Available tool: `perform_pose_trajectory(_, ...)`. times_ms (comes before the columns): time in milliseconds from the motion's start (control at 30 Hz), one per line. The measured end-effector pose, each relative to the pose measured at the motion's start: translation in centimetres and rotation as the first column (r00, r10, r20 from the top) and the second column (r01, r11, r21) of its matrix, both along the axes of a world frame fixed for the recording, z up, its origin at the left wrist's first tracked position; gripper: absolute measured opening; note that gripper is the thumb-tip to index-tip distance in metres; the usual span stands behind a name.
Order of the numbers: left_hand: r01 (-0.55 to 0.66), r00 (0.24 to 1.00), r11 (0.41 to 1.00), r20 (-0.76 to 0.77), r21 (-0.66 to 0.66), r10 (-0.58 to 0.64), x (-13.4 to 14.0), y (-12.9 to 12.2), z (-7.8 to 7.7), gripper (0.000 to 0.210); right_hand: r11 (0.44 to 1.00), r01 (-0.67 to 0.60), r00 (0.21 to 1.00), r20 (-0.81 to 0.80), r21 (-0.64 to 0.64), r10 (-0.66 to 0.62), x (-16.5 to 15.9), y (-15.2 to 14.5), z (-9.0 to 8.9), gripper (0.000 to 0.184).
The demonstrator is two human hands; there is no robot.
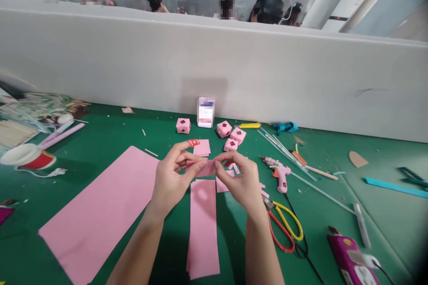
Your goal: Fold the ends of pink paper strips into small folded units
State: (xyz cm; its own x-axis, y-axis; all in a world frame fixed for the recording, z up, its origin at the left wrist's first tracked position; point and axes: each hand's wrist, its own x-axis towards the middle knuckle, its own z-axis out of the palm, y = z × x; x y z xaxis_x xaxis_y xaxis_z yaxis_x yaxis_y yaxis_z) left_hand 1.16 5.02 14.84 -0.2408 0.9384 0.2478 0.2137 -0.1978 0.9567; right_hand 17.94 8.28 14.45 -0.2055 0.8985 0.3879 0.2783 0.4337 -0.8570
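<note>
Strips of pink paper (204, 231) lie stacked nearest me on the green table (167, 254), with a large pink sheet (103, 209) to their left and scissors (284, 225) to their right. At the stack's far end I have the left hand (170, 176) and right hand (241, 176) pinching a small pink piece (207, 168), thumb and forefinger closed at each end. Past them I see a glue gun (281, 176) at right, four pink paper blocks (224, 132) with cut-out openings, and a phone (205, 113) upright by the white partition (133, 62)
</note>
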Motion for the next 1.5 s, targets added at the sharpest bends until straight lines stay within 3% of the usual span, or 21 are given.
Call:
perform_pose_trajectory(233, -0.116, 0.993, 0.993, -0.002, 0.034, 0.117, -1.2, 0.1, 0.1, 0.038, 0.964, 0.267, 0.963, 0.035, 0.008, -0.267, 3.2, 1.1, -0.5, 0.005)
perform_pose_trajectory(300, -0.083, 0.997, 0.997, 0.005, 0.006, 0.083, -1.1, 0.1, 0.2, 0.04, 0.974, 0.227, 0.974, 0.009, -0.008, -0.227, 3.2, 0.9, -0.3, 0.005)
perform_pose_trajectory(433, 0.025, 0.999, 0.999, -0.024, -0.03, -0.026, -0.2, 0.1, 0.0, 0.039, 1.0, -0.01, 1.0, 0.018, -0.02, 0.011, 1.1, 0.1, -0.1, 0.024)
perform_pose_trajectory(500, 0.04, 0.999, 0.999, -0.031, -0.029, -0.04, 0.2, 0.0, -0.1, 0.037, 0.999, -0.052, 0.999, 0.014, -0.003, 0.052, -0.1, -0.1, -0.1, 0.018)
perform_pose_trajectory(600, 0.042, 0.998, 0.998, -0.033, -0.045, -0.044, 0.2, 0.1, -0.2, 0.038, 0.999, -0.035, 0.999, 0.002, 0.017, 0.035, -0.9, -0.2, -0.2, 0.007)
perform_pose_trajectory(833, -0.029, 1.0, 0.999, 0.004, -0.026, 0.029, -0.3, 0.2, 0.1, 0.043, 1.0, 0.013, 0.999, 0.035, 0.028, -0.014, 0.0, -0.1, 0.0, 0.009)
perform_pose_trajectory(1067, 0.024, 0.998, 1.0, -0.066, -0.002, -0.025, 0.1, 0.1, -0.4, 0.038, 1.0, -0.001, 1.0, -0.012, -0.002, 0.001, -1.0, -0.4, 0.0, 0.006)
perform_pose_trajectory(1233, -0.041, 0.993, 0.996, -0.105, 0.074, 0.048, -0.1, -0.1, -0.2, 0.04, 0.997, 0.065, 0.997, 0.029, 0.031, -0.065, -0.2, 0.0, -0.1, 0.007)
perform_pose_trajectory(1500, -0.218, 0.968, 0.971, -0.103, 0.103, 0.228, -0.9, 0.0, 0.3, 0.038, 0.947, 0.321, 0.947, 0.008, -0.031, -0.321, 2.9, 1.4, -1.0, 0.005)
